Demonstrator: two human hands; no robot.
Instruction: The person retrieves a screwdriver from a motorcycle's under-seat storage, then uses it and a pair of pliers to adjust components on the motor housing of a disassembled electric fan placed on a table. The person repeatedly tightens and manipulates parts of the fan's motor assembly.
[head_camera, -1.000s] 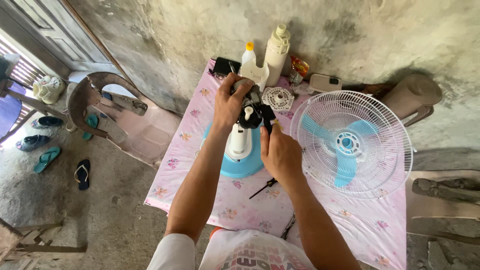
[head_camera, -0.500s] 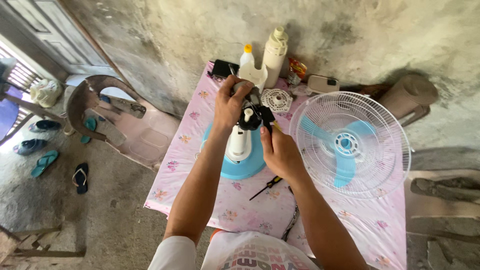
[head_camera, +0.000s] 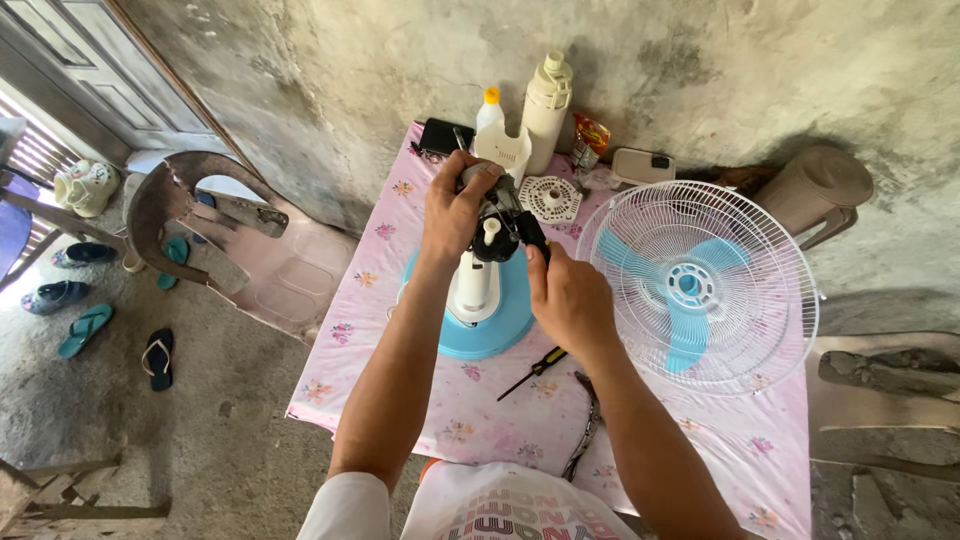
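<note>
A fan stand with a round blue base (head_camera: 505, 330) and a white neck (head_camera: 474, 285) stands on a pink flowered tablecloth (head_camera: 400, 330). On top of the neck sits the bare dark motor (head_camera: 497, 232). My left hand (head_camera: 456, 210) grips the motor's upper left side. My right hand (head_camera: 566, 297) holds its right side, fingers on a black part. The fan's white wire cage with blue blades (head_camera: 700, 288) lies flat to the right.
A screwdriver (head_camera: 533, 372) and pliers (head_camera: 585, 432) lie near the base. At the wall stand a white bottle (head_camera: 547, 105), a yellow-capped bottle (head_camera: 489, 108), a white round grille piece (head_camera: 550, 198) and a small box (head_camera: 642, 165). Plastic chairs (head_camera: 215, 225) and sandals (head_camera: 85, 330) sit left.
Both hands stay on the motor with only small shifts; my left hand has moved slightly higher on it. The view has shifted a little.
</note>
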